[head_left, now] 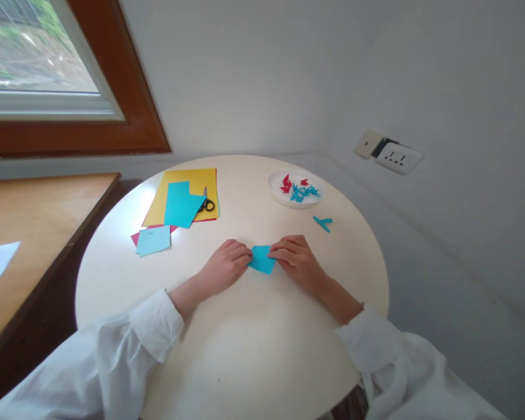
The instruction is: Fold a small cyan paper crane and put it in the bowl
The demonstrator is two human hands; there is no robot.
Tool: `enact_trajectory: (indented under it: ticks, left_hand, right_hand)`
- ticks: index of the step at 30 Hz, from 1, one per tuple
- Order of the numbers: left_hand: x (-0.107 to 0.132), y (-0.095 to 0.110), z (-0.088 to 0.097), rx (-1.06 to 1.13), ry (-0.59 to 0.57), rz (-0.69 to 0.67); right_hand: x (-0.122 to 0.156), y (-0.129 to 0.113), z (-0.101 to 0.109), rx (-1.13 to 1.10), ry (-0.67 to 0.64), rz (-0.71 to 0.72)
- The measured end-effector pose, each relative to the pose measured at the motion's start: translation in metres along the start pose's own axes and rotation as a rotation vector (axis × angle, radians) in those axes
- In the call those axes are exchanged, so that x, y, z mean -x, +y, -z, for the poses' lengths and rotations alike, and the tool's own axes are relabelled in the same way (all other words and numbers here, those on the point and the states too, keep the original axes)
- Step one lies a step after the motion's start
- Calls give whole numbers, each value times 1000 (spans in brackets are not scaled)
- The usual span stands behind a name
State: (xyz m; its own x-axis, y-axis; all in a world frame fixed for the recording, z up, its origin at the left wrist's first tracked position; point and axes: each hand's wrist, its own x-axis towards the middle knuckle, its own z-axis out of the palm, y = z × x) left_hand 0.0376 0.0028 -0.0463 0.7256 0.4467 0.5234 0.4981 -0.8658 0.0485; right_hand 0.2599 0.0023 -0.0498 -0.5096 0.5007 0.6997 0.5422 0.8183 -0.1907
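Observation:
A small turquoise paper piece lies on the round cream table between my two hands. My left hand has its fingers curled and pinches the paper's left edge. From the other side, my right hand presses the right edge with bent fingers. Both sleeves are white. Part of the paper is hidden under my fingertips.
At the back left lie a yellow sheet, turquoise sheets, a pale blue piece and black scissors. A white dish holds several red and turquoise folded shapes. A turquoise scrap lies near it. A wooden desk stands left.

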Motion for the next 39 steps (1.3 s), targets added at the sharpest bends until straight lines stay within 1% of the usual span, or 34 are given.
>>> enact_trajectory:
  ticks: [3, 6, 9, 12, 16, 19, 23, 26, 31, 35, 39]
  left_hand:
    - [8, 8, -2, 7, -68, -22]
    - [15, 13, -2, 3, -112, 10]
    - [19, 17, 0, 16, -182, 46]
    - [18, 19, 3, 52, -234, 82]
    - [16, 21, 6, 92, -276, 131]
    - [15, 21, 7, 104, -290, 139]
    - [15, 23, 9, 114, -294, 139]
    - [14, 24, 11, 119, -326, 124]
    - [13, 24, 13, 132, -356, 97]
    - [11, 25, 14, 130, -368, 89]
    - [10, 25, 14, 144, -363, 97]
  right_hand:
    - [7, -4, 3, -4, -125, 13]
    - [10, -8, 7, -23, -218, -5]
    - [9, -10, 9, -32, -293, -76]
    - [8, -9, 10, -46, -341, -152]
    - [9, -4, 7, -115, -323, -262]
    - [9, -1, 4, -148, -298, -348]
    - [4, -2, 2, -145, -332, -472]
    - [0, -2, 0, -128, -337, -558]
    - [0, 1, -6, -105, -309, -625]
    - [-1, 1, -11, -46, -318, -694]
    - [-3, 1, -15, 0, -336, -701]
